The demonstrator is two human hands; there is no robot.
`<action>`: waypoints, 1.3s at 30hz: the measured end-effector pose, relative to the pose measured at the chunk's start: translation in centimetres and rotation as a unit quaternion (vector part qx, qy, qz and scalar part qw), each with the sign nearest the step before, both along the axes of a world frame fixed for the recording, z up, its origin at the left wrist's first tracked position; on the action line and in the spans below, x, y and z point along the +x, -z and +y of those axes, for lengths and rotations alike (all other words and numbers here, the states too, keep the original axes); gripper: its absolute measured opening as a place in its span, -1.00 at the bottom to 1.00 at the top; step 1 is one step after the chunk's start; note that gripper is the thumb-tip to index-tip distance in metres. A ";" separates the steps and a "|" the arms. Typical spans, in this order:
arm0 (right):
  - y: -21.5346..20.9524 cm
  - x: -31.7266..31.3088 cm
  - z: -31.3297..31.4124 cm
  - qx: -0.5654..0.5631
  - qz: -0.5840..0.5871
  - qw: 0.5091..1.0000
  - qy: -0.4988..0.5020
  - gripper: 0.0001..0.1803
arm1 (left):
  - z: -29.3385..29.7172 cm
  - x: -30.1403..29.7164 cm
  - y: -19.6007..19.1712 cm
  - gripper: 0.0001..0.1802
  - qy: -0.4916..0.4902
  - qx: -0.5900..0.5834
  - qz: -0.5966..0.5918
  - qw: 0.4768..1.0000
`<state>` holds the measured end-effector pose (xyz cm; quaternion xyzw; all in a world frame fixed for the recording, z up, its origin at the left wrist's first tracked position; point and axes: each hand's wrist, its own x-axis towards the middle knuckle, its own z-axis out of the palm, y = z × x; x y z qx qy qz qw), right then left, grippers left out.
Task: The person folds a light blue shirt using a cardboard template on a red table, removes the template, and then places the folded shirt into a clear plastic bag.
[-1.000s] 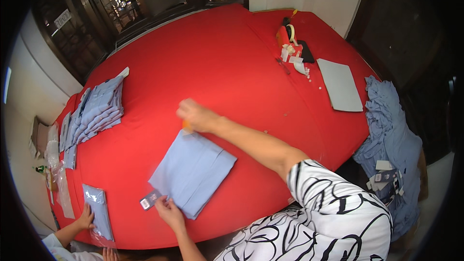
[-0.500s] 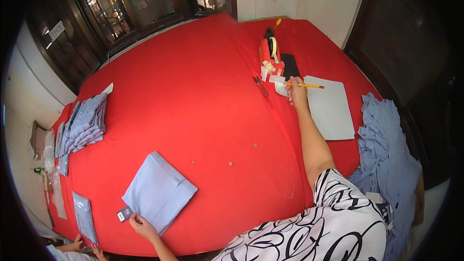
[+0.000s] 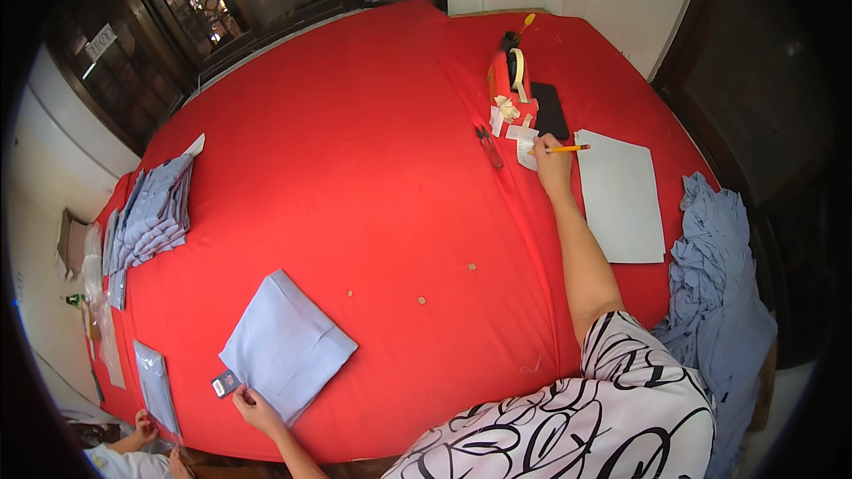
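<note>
My right hand [image 3: 552,164] is closed round a yellow pencil [image 3: 571,149], its writing end over a small white paper slip [image 3: 525,153] that lies below the tape dispenser [image 3: 502,80]. Down at the lower left, my left hand [image 3: 255,409] pinches a dark hang tag [image 3: 225,382] with a white label on it. The tag rests beside the lower left corner of a folded light-blue garment [image 3: 288,346], which lies flat on the red-covered table [image 3: 373,168]. How the tag is fastened is hard to see.
A stack of folded blue garments [image 3: 160,217] stands at the left, with a bagged garment [image 3: 156,388] in front of it, near another person's hands [image 3: 144,426]. Thread snips [image 3: 489,147], a black flat object [image 3: 548,111], white sheets [image 3: 621,200] and a blue heap [image 3: 710,302] are right.
My right hand has turned slightly, bringing the pencil's writing end down at the slip. My left hand keeps hold of the tag. The other person's hands have shifted, and the whole view has moved a little.
</note>
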<state>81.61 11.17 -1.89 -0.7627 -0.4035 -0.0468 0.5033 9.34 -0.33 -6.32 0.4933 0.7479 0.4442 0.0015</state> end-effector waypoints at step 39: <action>-3.9 -1.3 -0.8 -0.030 0.233 0.971 0.032 -0.66 | -0.1 0.1 -0.3 -0.83 -0.007 0.006 -0.010 1.000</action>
